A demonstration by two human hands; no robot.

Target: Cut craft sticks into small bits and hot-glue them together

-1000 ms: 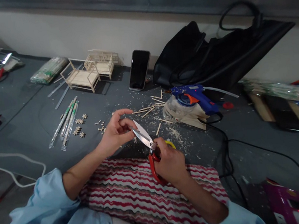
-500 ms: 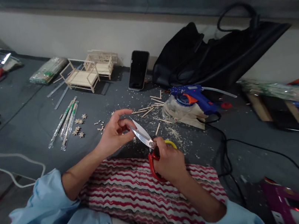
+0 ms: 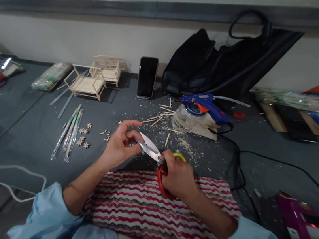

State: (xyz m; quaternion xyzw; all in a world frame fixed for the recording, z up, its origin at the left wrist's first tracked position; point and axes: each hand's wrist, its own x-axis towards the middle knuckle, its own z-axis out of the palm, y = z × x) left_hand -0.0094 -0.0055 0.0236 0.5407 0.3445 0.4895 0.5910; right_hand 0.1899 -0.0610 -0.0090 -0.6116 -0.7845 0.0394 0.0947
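Observation:
My right hand grips the red and yellow handles of a pair of scissors, blades parted and pointing up-left. My left hand pinches something tiny at the blade tips, thumb and forefinger together; I cannot make out what it is. Both hands hover over a red-and-white striped cloth on my lap. Sawdust and short wooden sticks lie scattered on the grey floor just beyond.
A blue glue gun rests on a clear tub, its black cord trailing right. A phone leans on the wall beside a black bag. Small stick-built benches, glue-stick packs and wooden flower shapes lie left.
The hands and scissors stay together with hardly any shift; the blades have closed slightly. The view has drifted a little to the right.

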